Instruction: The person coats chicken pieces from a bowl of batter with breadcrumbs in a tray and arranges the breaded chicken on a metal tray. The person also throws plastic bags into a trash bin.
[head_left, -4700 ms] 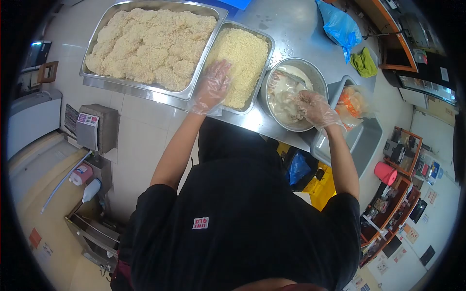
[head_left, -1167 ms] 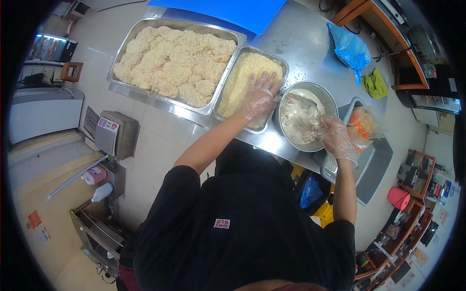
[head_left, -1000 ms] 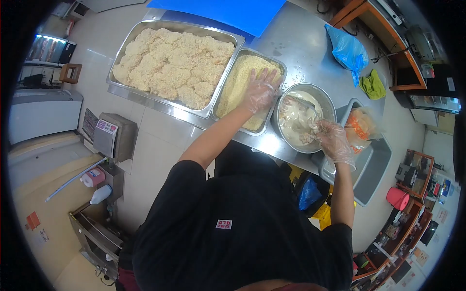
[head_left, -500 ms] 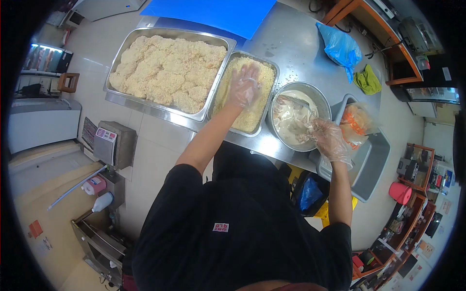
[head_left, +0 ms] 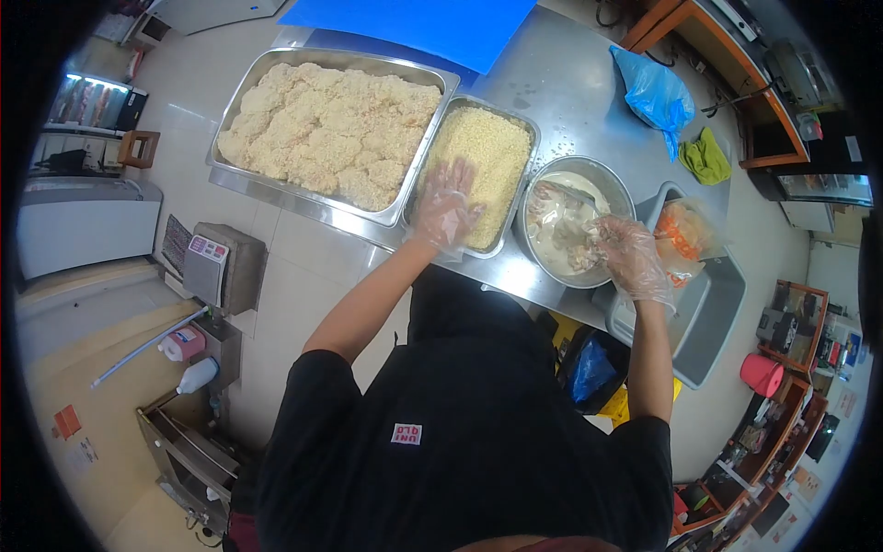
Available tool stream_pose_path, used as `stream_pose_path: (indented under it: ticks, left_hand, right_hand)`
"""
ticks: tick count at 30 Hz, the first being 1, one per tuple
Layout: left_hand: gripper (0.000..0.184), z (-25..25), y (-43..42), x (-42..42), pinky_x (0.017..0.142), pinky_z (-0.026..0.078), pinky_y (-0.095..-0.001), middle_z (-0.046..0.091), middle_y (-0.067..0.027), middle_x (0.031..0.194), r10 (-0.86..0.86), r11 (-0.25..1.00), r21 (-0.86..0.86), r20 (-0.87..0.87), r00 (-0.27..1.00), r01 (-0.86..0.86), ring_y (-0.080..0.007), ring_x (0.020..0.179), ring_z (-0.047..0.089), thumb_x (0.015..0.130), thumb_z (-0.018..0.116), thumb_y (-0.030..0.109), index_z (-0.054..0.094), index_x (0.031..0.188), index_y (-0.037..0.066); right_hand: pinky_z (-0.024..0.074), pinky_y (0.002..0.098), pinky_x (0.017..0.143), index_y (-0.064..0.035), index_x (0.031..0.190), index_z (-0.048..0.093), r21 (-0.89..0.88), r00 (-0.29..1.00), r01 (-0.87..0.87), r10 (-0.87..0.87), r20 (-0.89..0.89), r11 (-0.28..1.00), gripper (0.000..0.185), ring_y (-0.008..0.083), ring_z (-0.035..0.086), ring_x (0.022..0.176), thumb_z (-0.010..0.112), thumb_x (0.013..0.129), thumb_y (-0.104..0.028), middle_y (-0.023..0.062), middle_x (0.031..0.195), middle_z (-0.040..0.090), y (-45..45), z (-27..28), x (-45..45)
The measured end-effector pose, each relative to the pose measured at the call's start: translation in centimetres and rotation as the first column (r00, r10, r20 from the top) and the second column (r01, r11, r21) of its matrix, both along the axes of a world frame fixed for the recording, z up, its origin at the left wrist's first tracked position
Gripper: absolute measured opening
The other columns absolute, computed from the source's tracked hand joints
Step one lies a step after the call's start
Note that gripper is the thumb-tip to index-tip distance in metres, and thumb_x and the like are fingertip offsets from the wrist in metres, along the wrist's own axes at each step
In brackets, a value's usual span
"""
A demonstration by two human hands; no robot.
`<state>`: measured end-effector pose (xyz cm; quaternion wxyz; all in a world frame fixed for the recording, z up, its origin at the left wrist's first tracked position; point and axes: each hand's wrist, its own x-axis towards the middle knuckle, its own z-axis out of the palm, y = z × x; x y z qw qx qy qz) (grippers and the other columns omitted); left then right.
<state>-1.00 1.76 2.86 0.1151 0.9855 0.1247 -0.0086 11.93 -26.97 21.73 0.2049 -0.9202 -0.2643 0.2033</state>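
Note:
My left hand (head_left: 447,210), in a clear plastic glove, lies with fingers spread on the pale crumbs (head_left: 487,152) near the lower left of the smaller metal tray (head_left: 533,138). My right hand (head_left: 633,255), gloved too and coated with batter, has its fingers bent together at the right side of the round metal bowl (head_left: 628,184); what they hold, if anything, is hidden. White batter with pieces in it and a metal utensil (head_left: 572,191) are in the bowl. Left of the crumbs, a large metal tray (head_left: 451,81) is full of crumb-coated pieces (head_left: 331,129).
A blue board (head_left: 414,23) lies at the table's back. Right of the bowl, a plastic bag with orange print (head_left: 681,235) rests at a grey tub (head_left: 713,322). A blue bag (head_left: 655,92) and green cloth (head_left: 705,158) lie at the back right.
My left hand has moved from the right part of the crumb tray to its lower left, fingers still spread. My right hand has stayed at the bowl's right side. The view has shifted slightly.

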Motion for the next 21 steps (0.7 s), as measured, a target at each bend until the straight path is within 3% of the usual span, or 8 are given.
stream_pose_path:
  ticks: [4,9,16,19,21]
  left_hand:
    - [0.089,-1.1,0.1,-1.4,0.125,0.011,-0.0584,0.017,-0.0183,0.171,-0.041,0.999,0.015,-0.021,0.999,0.042,-0.0450,0.156,0.016,0.097,0.048,0.061,0.022,0.164,0.009]
    - [0.097,-1.5,-0.1,-2.5,0.124,0.012,-0.0622,0.015,-0.0211,0.171,-0.071,0.996,0.054,-0.076,0.995,0.075,-0.0474,0.155,0.016,0.095,0.046,0.070,0.019,0.165,0.009]
    - [0.095,-1.2,0.1,-2.3,0.123,0.011,-0.0631,0.014,-0.0209,0.171,-0.058,0.998,0.000,-0.074,0.996,0.059,-0.0474,0.156,0.015,0.095,0.045,0.070,0.019,0.165,0.011]
    - [0.092,-1.9,-0.1,-2.6,0.124,0.009,-0.0634,0.015,-0.0197,0.171,-0.042,0.999,-0.020,-0.023,0.999,0.042,-0.0474,0.155,0.015,0.095,0.046,0.067,0.021,0.165,0.012]
    - [0.091,-2.4,-0.2,-2.6,0.124,0.009,-0.0630,0.017,-0.0196,0.171,-0.031,0.999,-0.014,0.010,0.999,0.031,-0.0471,0.155,0.016,0.095,0.047,0.066,0.022,0.165,0.013]
  right_hand:
    - [0.0518,0.0423,0.096,-0.0040,0.116,0.072,-0.013,0.998,-0.016,0.017,0.062,1.000,0.032,0.0353,0.068,0.106,0.074,0.086,-0.016,0.0203,0.111,0.071,-0.2,1.3,0.2]
    - [0.0513,0.0423,0.097,-0.0035,0.117,0.072,0.030,0.996,0.046,-0.048,0.080,0.998,0.032,0.0351,0.067,0.109,0.074,0.087,-0.015,0.0198,0.113,0.071,-0.4,3.1,0.2]
    - [0.0508,0.0429,0.097,-0.0022,0.116,0.071,0.035,0.989,0.041,-0.045,0.138,0.999,0.035,0.0362,0.067,0.108,0.074,0.083,-0.012,0.0199,0.113,0.071,0.4,2.0,-0.2]
    - [0.0507,0.0433,0.097,-0.0023,0.115,0.072,0.150,0.987,0.079,-0.099,0.129,0.986,0.035,0.0369,0.067,0.108,0.075,0.082,-0.012,0.0201,0.112,0.071,0.0,2.9,-0.4]
    - [0.0509,0.0431,0.096,-0.0024,0.115,0.072,0.088,0.981,0.047,-0.063,0.185,0.995,0.035,0.0364,0.067,0.107,0.074,0.082,-0.012,0.0201,0.111,0.071,0.4,2.5,-0.3]
